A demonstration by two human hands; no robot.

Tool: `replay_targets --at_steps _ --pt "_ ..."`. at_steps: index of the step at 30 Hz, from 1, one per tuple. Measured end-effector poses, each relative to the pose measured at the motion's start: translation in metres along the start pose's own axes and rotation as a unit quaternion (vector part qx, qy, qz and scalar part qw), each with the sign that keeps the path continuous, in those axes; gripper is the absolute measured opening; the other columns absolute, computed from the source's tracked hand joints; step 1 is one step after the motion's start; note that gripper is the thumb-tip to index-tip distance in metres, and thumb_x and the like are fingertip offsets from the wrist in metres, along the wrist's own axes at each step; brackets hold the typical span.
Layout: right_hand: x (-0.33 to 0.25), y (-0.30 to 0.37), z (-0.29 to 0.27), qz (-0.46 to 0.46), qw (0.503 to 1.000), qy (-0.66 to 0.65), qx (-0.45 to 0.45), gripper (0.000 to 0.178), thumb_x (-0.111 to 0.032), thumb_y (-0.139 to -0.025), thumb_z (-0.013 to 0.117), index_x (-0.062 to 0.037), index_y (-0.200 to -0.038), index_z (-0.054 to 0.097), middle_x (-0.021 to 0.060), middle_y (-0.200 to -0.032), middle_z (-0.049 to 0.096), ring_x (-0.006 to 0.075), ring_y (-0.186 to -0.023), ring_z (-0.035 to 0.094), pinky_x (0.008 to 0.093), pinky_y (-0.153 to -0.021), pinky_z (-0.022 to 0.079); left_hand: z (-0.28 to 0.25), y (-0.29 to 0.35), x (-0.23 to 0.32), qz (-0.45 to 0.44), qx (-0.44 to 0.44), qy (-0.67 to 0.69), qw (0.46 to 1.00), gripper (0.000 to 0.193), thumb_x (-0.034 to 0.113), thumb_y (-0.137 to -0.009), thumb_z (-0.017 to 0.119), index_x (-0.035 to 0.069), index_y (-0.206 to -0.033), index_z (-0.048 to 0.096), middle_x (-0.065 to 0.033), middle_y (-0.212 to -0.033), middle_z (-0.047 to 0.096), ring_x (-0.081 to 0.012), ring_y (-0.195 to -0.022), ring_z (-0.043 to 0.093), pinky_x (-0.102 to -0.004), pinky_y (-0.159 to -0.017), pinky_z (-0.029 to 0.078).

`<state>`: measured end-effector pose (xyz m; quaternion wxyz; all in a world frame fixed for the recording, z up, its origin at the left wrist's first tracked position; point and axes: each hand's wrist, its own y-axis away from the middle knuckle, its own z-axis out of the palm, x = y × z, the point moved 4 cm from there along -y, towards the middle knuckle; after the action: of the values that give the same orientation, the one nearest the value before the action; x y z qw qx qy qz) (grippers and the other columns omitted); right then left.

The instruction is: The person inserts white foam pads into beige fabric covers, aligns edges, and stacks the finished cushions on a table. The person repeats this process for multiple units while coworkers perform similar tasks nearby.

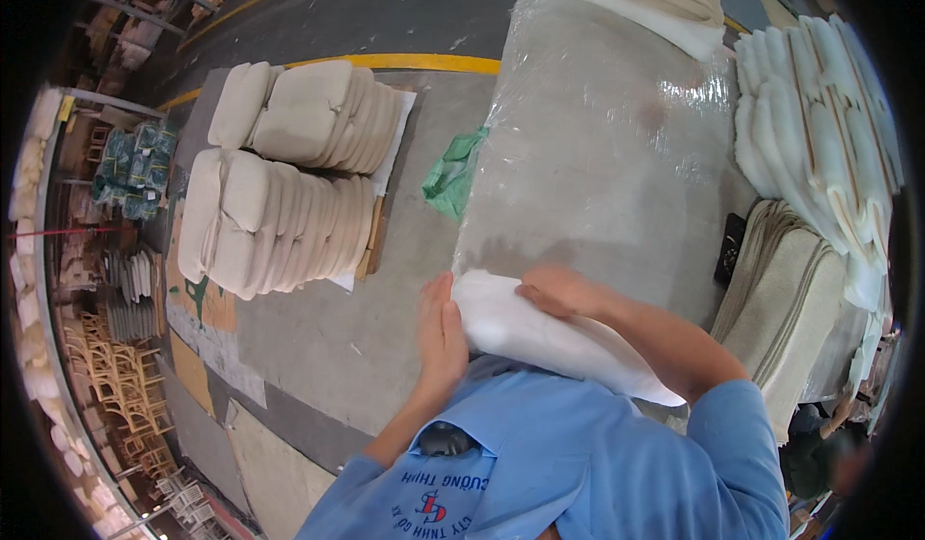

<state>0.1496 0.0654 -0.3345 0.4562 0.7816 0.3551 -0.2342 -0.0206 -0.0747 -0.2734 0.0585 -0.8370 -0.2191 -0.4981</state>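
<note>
While the white pad [540, 340] is lying at the surface's [597, 174] six-o'clock end, the left hand [442, 340] is resting outstretched against its nine-o'clock end, unclenched; the right hand [564, 292] is touching its twelve-o'clock edge, grip unclear. It is seemingly feeling light, soft, squashable, favouring broad end holds.

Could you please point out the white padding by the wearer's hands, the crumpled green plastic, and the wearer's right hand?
White padding [544, 336]: head view, middle of its upper face.
Green plastic [451, 178]: head view, its crumpled middle.
Right hand [564, 290]: head view, back of the hand.
</note>
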Motion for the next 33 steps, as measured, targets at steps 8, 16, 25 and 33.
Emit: replay_targets --at_steps 8,16,25,33 --pt "-0.104 0.04 -0.038 -0.143 0.987 0.078 0.004 0.042 -0.045 -0.108 0.05 -0.0075 -0.119 0.068 0.0214 -0.102 0.075 0.044 -0.097 0.071 0.057 -0.087 0.052 0.007 -0.01 0.001 -0.052 -0.062 0.147 0.986 0.08 0.059 -0.115 0.012 0.002 -0.164 0.038 -0.0204 -0.158 0.053 -0.03 -0.15 0.045 -0.0419 -0.125 0.032" --pt "-0.073 0.009 -0.017 -0.105 0.988 -0.115 0.011 0.041 -0.041 -0.106 0.054 -0.0048 -0.102 0.073 0.0216 -0.095 0.073 0.0428 -0.09 0.069 0.0534 -0.083 0.052 0.01 -0.011 -0.005 -0.03 -0.085 0.201 0.975 0.081 0.062 -0.113 0.013 0.005 -0.169 0.028 -0.0216 -0.161 0.049 -0.0298 -0.151 0.044 -0.0412 -0.126 0.029" --pt "-0.027 -0.02 0.021 -0.035 0.991 -0.079 0.103 0.034 -0.028 -0.103 0.053 0.0009 -0.1 0.071 0.0248 -0.098 0.073 0.0433 -0.093 0.069 0.0537 -0.084 0.052 0.008 -0.005 0.014 0.061 -0.052 -0.062 0.995 0.058 0.023 -0.108 0.05 -0.003 -0.16 0.043 -0.0269 -0.155 0.054 -0.0502 -0.147 0.043 -0.0499 -0.126 0.029" --pt "0.032 0.028 -0.004 0.004 0.992 -0.071 0.109 0.026 -0.026 -0.102 0.06 -0.0026 -0.107 0.071 0.0244 -0.111 0.072 0.0424 -0.104 0.068 0.0517 -0.093 0.052 0.0 0.0 0.039 0.138 -0.048 -0.2 0.969 0.055 0.028 -0.108 0.049 -0.002 -0.154 0.051 -0.0242 -0.151 0.058 -0.0524 -0.146 0.042 -0.0614 -0.127 0.019"
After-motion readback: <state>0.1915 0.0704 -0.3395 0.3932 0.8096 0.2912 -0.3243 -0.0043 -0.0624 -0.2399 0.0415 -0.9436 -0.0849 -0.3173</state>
